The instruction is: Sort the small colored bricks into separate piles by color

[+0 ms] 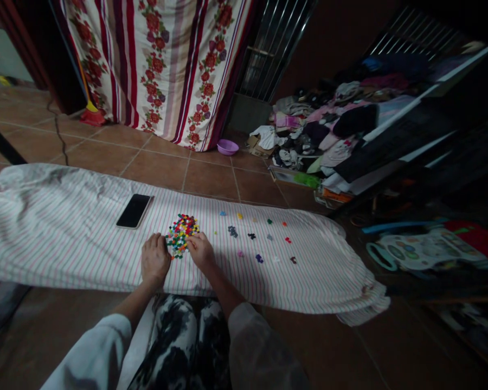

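A heap of small multicoloured pieces [183,225], like tiny beads or blocks, lies on a striped cloth [85,244]. My left hand [155,259] rests palm down on the cloth at the heap's left edge, fingers lying fairly flat. At the heap's right side, my right hand [202,252] has its thumb and fingertips pinched together; whatever is between them is too small to make out. Farther right, little groups sorted by colour sit in rows, among them grey pieces [232,232], dark purple pieces [259,259], brown pieces [293,260] and a yellow group [239,215].
A phone [134,211] with a dark screen lies left of the heap. Beyond the cloth are a tiled floor, a floral curtain [154,65], a purple basin [228,147] and a red broom [92,116]. Piled clothes [309,130] and a toy board [415,249] are at right.
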`<state>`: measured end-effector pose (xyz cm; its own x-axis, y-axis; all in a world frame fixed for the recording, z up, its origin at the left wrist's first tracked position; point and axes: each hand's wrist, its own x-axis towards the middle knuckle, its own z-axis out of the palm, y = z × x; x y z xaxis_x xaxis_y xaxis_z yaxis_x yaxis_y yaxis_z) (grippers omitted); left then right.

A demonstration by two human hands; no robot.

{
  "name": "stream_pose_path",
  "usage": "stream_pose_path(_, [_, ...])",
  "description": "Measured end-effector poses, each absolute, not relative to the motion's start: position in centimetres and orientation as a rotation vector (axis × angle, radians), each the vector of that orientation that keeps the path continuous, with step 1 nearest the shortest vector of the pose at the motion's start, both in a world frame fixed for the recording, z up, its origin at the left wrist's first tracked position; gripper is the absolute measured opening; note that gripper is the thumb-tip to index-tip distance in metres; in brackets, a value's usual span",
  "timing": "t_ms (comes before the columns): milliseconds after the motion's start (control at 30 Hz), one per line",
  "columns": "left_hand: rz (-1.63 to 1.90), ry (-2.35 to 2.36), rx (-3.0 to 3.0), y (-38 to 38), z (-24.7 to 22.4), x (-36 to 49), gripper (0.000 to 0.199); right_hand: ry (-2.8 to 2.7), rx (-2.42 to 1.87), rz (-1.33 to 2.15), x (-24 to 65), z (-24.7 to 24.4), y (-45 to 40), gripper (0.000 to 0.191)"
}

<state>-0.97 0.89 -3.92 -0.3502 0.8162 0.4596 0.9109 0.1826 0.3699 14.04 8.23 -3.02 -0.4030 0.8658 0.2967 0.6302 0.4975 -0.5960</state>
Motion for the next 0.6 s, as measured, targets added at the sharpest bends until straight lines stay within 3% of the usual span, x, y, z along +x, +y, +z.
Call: stream_pose_path(600, [-0.891,-2.272,-1.691,1.0,-3.8,-0.7,0.029,-2.405,-1.333,0.467,9.6,-2.0,12.2,0.029])
